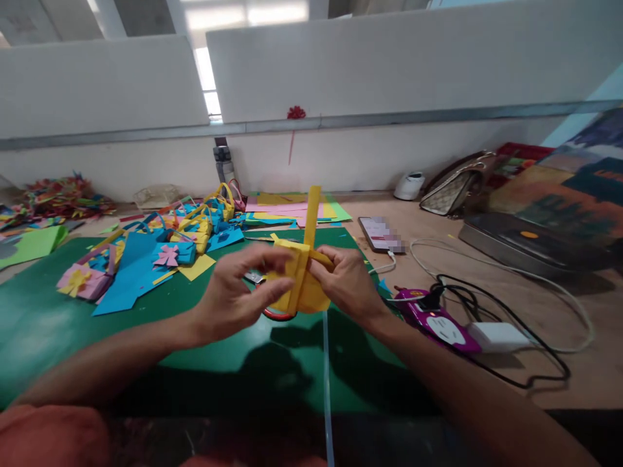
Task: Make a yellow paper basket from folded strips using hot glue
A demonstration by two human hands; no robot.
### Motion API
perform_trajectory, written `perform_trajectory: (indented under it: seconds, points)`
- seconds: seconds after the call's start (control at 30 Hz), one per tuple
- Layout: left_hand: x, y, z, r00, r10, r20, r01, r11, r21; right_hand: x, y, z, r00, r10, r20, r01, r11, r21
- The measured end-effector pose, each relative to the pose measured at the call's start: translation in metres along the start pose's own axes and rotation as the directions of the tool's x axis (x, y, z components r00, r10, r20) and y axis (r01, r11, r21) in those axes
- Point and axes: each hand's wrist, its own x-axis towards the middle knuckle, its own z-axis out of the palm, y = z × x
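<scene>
A small yellow paper bag (302, 285) is held up over the green mat (195, 383), with a yellow paper strip (312, 217) standing upright from it. My right hand (348, 279) is closed on the bag's right side, fingers pinching the folded paper. My left hand (243, 288) is at the bag's left side, thumb and fingers apart and their tips blurred; whether they touch the paper is hard to see. Partly hidden behind the bag are a metal tool (254, 277) and a red curved handle (280, 316). A thin clear tube or strip (327, 383) runs down below the bag.
Several small paper bags (195, 227) in yellow, blue and pink lie at left near a blue sheet (131, 272). Colored sheets (285, 211) are stacked behind. To the right are a phone (379, 235), a purple power strip (438, 324), cables and a dark case (516, 246).
</scene>
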Motion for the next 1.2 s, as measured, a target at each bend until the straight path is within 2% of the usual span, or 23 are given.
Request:
perform_trajectory:
  seconds: [0.03, 0.07, 0.17, 0.23, 0.4, 0.53, 0.77, 0.83, 1.0, 1.1, 1.2]
  points:
    - [0.004, 0.002, -0.001, 0.990, 0.104, -0.098, -0.097, 0.993, 0.068, -0.001, -0.001, 0.002, 0.999, -0.035, 0.010, 0.035, 0.999, -0.040]
    - [0.008, 0.002, -0.001, 0.985, 0.127, -0.118, -0.115, 0.988, 0.107, -0.003, -0.002, 0.004, 0.998, -0.062, 0.019, 0.063, 0.995, -0.072]
    - [0.019, -0.009, 0.007, 1.000, 0.014, 0.028, -0.016, 0.998, 0.065, -0.006, -0.002, 0.009, 0.995, -0.093, 0.037, 0.098, 0.986, -0.136]
    - [0.024, -0.019, 0.014, 0.992, -0.060, 0.114, 0.061, 0.998, -0.003, -0.008, -0.001, 0.011, 0.994, -0.098, 0.051, 0.105, 0.981, -0.165]
    - [0.033, -0.033, 0.018, 0.963, -0.228, 0.144, 0.243, 0.966, -0.093, -0.013, 0.003, 0.015, 0.994, -0.090, 0.069, 0.103, 0.972, -0.210]
    - [0.036, -0.036, 0.013, 0.910, -0.345, 0.231, 0.375, 0.922, -0.100, -0.013, 0.005, 0.016, 0.994, -0.067, 0.084, 0.082, 0.979, -0.189]
    - [0.042, -0.050, 0.005, 0.846, -0.398, 0.354, 0.503, 0.816, -0.284, -0.011, 0.004, 0.012, 0.991, -0.011, 0.131, 0.020, 0.997, -0.072]
    - [0.043, -0.052, 0.005, 0.846, -0.397, 0.357, 0.503, 0.816, -0.284, -0.010, 0.004, 0.011, 0.991, -0.008, 0.130, 0.016, 0.998, -0.065]
    - [0.040, -0.044, 0.009, 0.895, -0.368, 0.251, 0.409, 0.902, -0.137, -0.012, 0.004, 0.012, 0.992, -0.020, 0.121, 0.032, 0.994, -0.104]
    - [0.038, -0.038, 0.010, 0.884, -0.388, 0.262, 0.418, 0.906, -0.070, -0.013, 0.002, 0.013, 0.994, -0.045, 0.101, 0.056, 0.992, -0.111]
    - [0.037, -0.039, 0.010, 0.869, -0.405, 0.284, 0.449, 0.886, -0.112, -0.013, 0.001, 0.013, 0.994, -0.061, 0.093, 0.069, 0.994, -0.085]
